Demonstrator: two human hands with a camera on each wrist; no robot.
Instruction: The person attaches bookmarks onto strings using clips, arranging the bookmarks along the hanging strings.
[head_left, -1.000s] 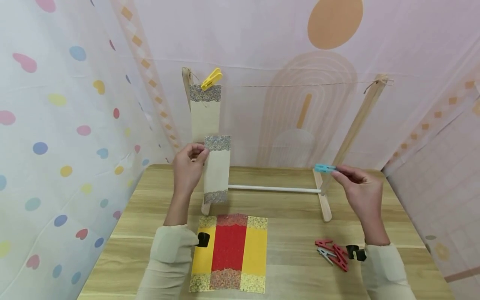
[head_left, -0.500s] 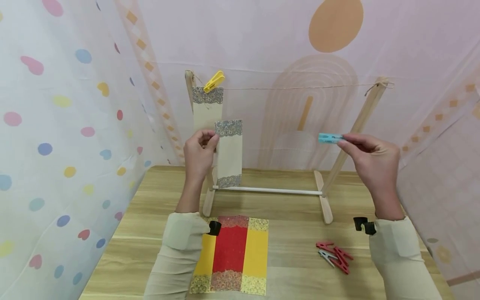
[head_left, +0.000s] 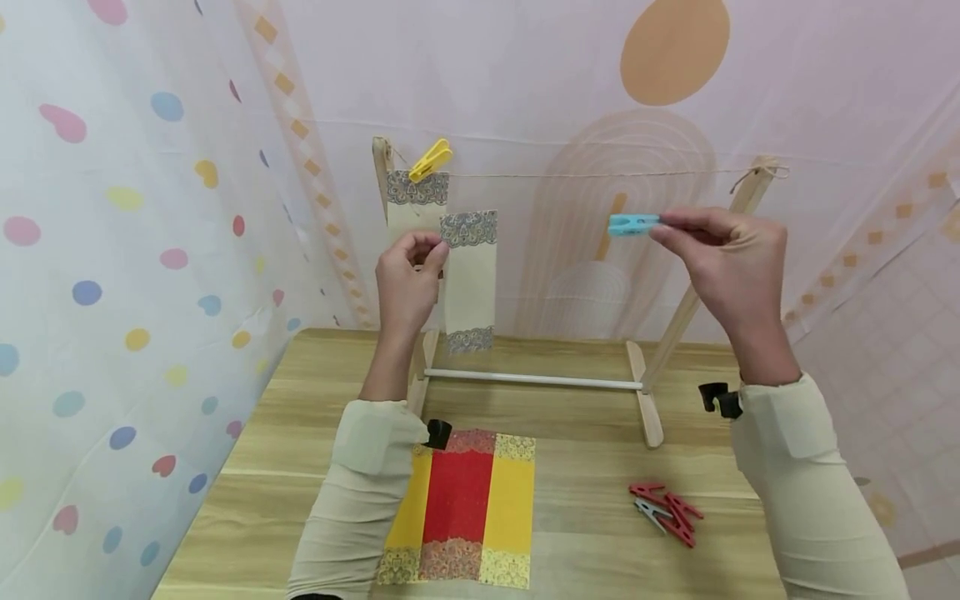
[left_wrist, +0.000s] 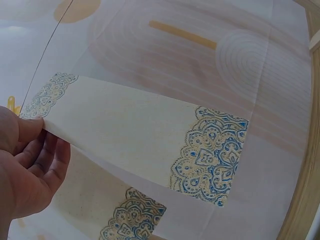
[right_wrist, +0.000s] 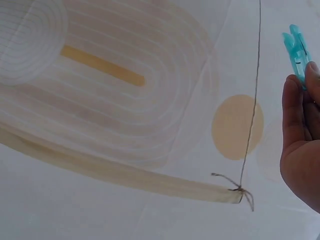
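Observation:
My left hand (head_left: 408, 279) pinches the upper left edge of a cream paper strip (head_left: 470, 287) with blue-gold lace patterns at both ends. The strip hangs upright below the string (head_left: 555, 175), just right of a matching strip (head_left: 417, 200) that a yellow clothespin (head_left: 431, 161) clips to that string. In the left wrist view the held strip (left_wrist: 125, 130) stretches out from the thumb and fingertips. My right hand (head_left: 731, 267) pinches a light blue clothespin (head_left: 633, 224) between thumb and fingers, below the string's right half. The right wrist view shows this clothespin (right_wrist: 298, 52) beside the string.
Two wooden posts, the right one (head_left: 705, 258) plainly visible, carry the string, with a white rod (head_left: 532, 379) joining their feet. Yellow and red patterned papers (head_left: 457, 500) lie on the wooden table (head_left: 577, 467). Several red and grey clothespins (head_left: 667, 510) are piled at right.
My left hand has raised the cream strip up and rightward toward the string. My right hand has lifted the light blue clothespin higher, lately moving it a little left.

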